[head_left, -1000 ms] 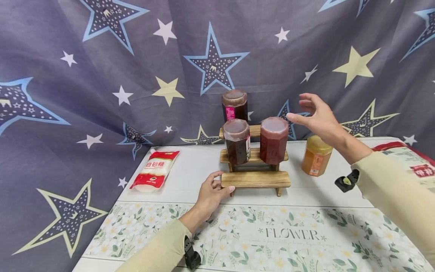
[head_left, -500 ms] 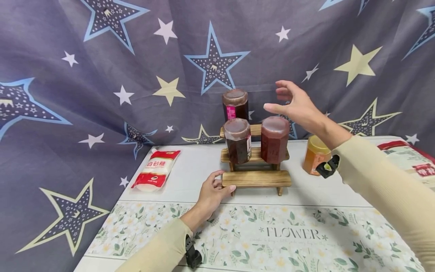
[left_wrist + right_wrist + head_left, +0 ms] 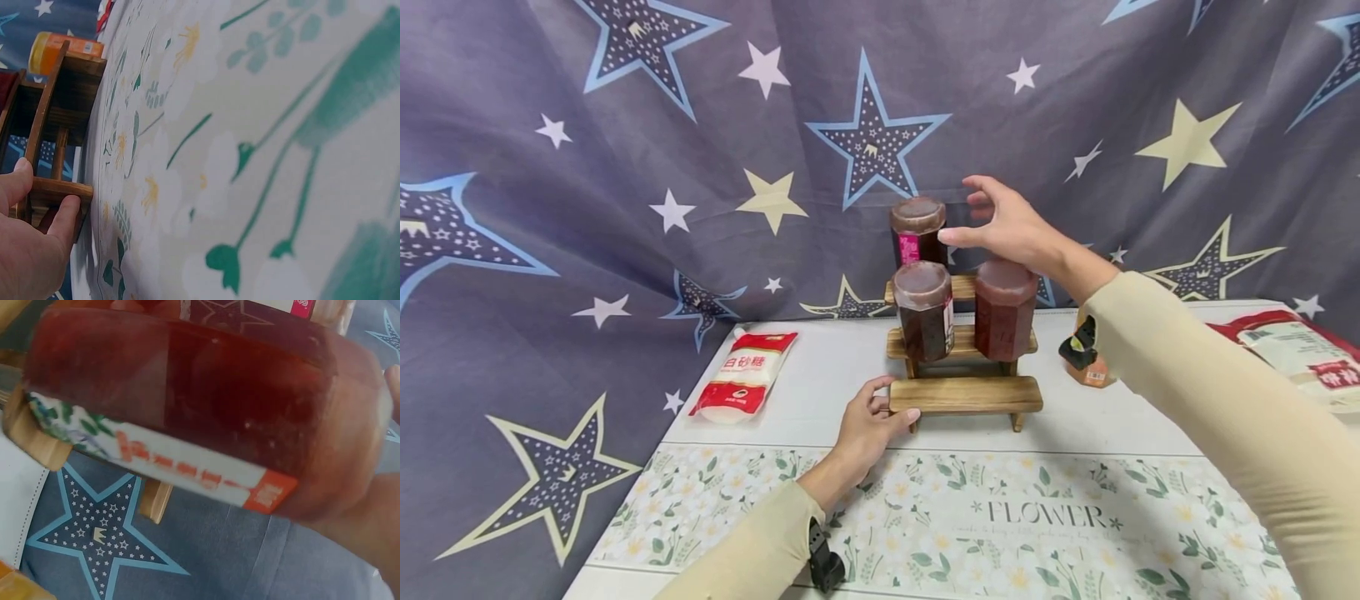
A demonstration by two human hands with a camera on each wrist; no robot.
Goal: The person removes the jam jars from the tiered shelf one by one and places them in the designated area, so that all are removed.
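A small three-step wooden stand (image 3: 966,395) stands on the table. My left hand (image 3: 865,429) grips the left end of its lowest step, which bears no jar; thumb and finger meet the wood in the left wrist view. On the middle step are a dark jam jar (image 3: 923,321) and a red jam jar (image 3: 1002,321), side by side. Another dark jar (image 3: 907,218) with a pink label sits on the top step. My right hand (image 3: 1015,227), fingers spread in a loose curve and holding nothing, is above the red jar, its thumb tip overlapping the top jar's right edge.
Right of the stand, an amber jar (image 3: 1090,373) is partly hidden behind my right wrist. A white-and-red sugar bag (image 3: 743,375) lies at the left, and a larger bag (image 3: 1292,350) at the far right. A star-patterned curtain (image 3: 715,167) hangs behind the table.
My right hand has moved left, from beside the red jar to above it and close to the top jar. My left hand keeps its grip on the stand.
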